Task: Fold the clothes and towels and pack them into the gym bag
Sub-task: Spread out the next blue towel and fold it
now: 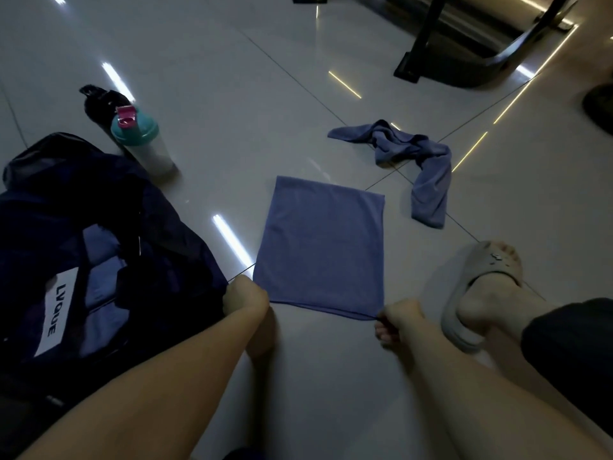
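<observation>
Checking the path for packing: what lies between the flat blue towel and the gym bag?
Head view: only bare tile floor separates flat blue towel and gym bag, plus the left hand at the towel's corner.

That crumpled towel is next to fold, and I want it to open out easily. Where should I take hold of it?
Grip the crumpled towel at its near end, the long strip trailing flat toward you, clear of the bunched middle. Come from the near side, likely with the right hand, once it frees the folded towel; the rest should then hang open.
</observation>
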Demonstrator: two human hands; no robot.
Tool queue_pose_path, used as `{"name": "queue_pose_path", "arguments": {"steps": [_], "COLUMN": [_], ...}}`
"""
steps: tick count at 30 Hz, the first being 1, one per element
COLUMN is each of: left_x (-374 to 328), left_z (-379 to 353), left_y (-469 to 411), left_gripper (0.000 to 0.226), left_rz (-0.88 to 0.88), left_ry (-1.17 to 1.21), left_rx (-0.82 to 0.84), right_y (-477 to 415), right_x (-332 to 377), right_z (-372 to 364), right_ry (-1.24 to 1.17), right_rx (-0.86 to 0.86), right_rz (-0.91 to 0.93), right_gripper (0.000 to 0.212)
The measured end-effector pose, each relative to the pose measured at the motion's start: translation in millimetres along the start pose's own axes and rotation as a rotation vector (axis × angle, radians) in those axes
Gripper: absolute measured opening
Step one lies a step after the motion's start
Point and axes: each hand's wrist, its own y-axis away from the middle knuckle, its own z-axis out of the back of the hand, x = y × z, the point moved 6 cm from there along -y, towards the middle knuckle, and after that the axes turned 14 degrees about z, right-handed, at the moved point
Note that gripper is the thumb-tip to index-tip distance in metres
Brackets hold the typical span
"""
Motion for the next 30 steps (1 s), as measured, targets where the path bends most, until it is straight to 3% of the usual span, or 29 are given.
{"name": "queue_pose_path", "arguments": {"steps": [5,7,9,14,20,23,27,30], "left_x": [-7.9,-19.2,-40.1,-111.5,-163.9,-175.0,-177.8,-174.5], "left_z": [3.1,13.1,30.9,94.7,170.3,194.4,208.5,213.7], "left_y": [1.7,3.0,8.9,57.3,136.8,162.7,176.0,175.7], "left_gripper": [0.019,0.017,0.013,0.018,0.031,0.031,0.030,0.030], "left_rz": [0.024,-0.023,-0.130,-0.560,-0.961,-1.001,-0.972,-0.943], "left_ry": [0.032,0.098,0.195,0.372,0.404,0.439,0.461,0.458], "left_rx": [0.096,0.102,0.115,0.198,0.305,0.409,0.459,0.452], "right_y": [1.1,7.3,19.9,103.2,194.8,219.1,225.8,230.7], "right_x": [13.9,43.1,91.1,235.9,317.9,327.0,327.8,327.4], "right_z": [13.5,25.6,25.7,-7.6,-18.9,-9.2,4.7,7.8], "right_ry": [0.251,0.535,0.642,0.407,0.323,0.267,0.148,0.089], "right_rx": [-0.060,-0.107,-0.083,0.182,0.417,0.448,0.461,0.508], "right_rz": [0.095,0.223,0.423,0.950,1.267,1.305,1.322,1.319], "right_gripper": [0.010,0.018,0.016,0.005,0.051,0.047,0.016,0.006]}}
